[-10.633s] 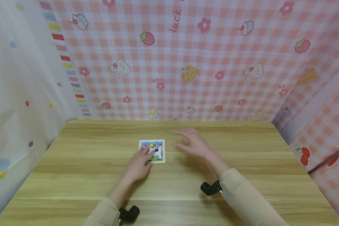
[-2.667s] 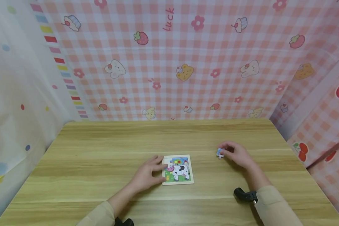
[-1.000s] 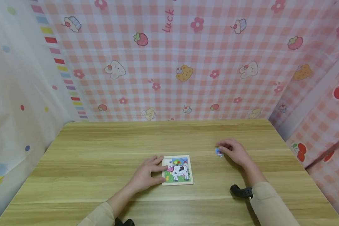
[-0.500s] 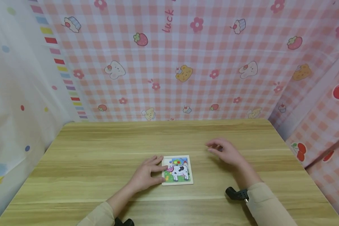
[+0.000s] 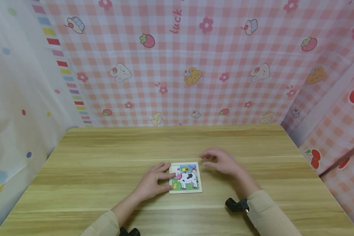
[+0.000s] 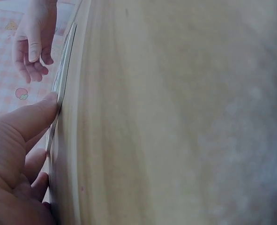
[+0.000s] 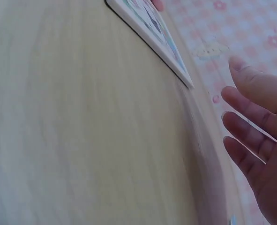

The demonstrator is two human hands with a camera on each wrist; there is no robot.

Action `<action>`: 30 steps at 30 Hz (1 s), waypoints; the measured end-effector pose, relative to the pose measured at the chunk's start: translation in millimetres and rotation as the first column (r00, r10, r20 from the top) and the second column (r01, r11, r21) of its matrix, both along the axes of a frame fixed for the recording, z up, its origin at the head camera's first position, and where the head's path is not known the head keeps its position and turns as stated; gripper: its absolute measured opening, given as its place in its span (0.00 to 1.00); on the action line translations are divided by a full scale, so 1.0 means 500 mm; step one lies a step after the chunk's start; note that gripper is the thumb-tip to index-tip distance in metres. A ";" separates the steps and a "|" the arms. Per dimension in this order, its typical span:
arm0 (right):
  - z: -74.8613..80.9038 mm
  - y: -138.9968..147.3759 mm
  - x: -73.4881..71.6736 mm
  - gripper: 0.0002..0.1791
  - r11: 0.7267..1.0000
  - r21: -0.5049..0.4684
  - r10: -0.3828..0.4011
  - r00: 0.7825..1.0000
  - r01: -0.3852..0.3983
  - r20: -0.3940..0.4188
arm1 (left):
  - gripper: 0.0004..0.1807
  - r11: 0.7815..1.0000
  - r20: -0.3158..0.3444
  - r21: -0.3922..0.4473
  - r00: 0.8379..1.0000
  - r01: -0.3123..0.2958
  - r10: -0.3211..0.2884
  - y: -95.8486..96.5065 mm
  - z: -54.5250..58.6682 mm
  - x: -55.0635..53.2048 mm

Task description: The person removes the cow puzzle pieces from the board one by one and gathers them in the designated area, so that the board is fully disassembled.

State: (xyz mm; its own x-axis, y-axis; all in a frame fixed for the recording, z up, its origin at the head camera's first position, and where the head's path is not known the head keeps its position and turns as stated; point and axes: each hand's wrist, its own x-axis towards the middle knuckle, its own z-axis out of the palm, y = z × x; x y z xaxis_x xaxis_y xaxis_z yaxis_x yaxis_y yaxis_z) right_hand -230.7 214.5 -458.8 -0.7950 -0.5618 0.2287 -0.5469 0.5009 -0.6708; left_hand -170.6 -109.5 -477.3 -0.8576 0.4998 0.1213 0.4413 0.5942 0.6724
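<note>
A small wooden-framed jigsaw puzzle point(image 5: 189, 178) with a cow picture lies flat on the table; a pale bare patch shows at its top left. My left hand point(image 5: 151, 183) rests against its left side, thumb and fingers spread over the edge, also seen in the left wrist view touching the puzzle point(image 6: 63, 75) edge. My right hand point(image 5: 222, 162) hovers just right of the puzzle, fingers loosely bent with nothing between them, as the right hand point(image 7: 260, 122) shows in the right wrist view. A blue puzzle piece point(image 5: 231, 156) lies behind it, mostly hidden.
The wooden table point(image 5: 106, 147) extends around both hands. At its back edge hangs a pink checked cloth point(image 5: 165, 65), with a white dotted cloth point(image 5: 23, 82) on the left. Black camera mounts point(image 5: 237, 205) are on the wrists.
My right hand has let go of the blue puzzle piece and moved left toward the puzzle. The left hand stays at the puzzle's edge; earlier the puzzle lay further left and back.
</note>
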 end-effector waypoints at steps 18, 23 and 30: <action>0.011 -0.093 -0.004 0.17 0.987 0.077 0.141 0.990 -0.142 0.022 | 0.25 1.000 0.003 -0.006 1.000 0.002 -0.002 0.000 0.005 0.003; 0.007 -0.106 -0.007 0.17 0.981 0.120 0.148 0.988 -0.152 0.037 | 0.25 1.000 0.000 -0.005 1.000 0.007 -0.007 0.000 0.007 0.004; 0.007 -0.120 -0.009 0.18 0.968 0.197 0.147 0.988 -0.154 0.049 | 0.25 1.000 0.022 0.004 1.000 -0.005 0.004 0.000 0.007 0.004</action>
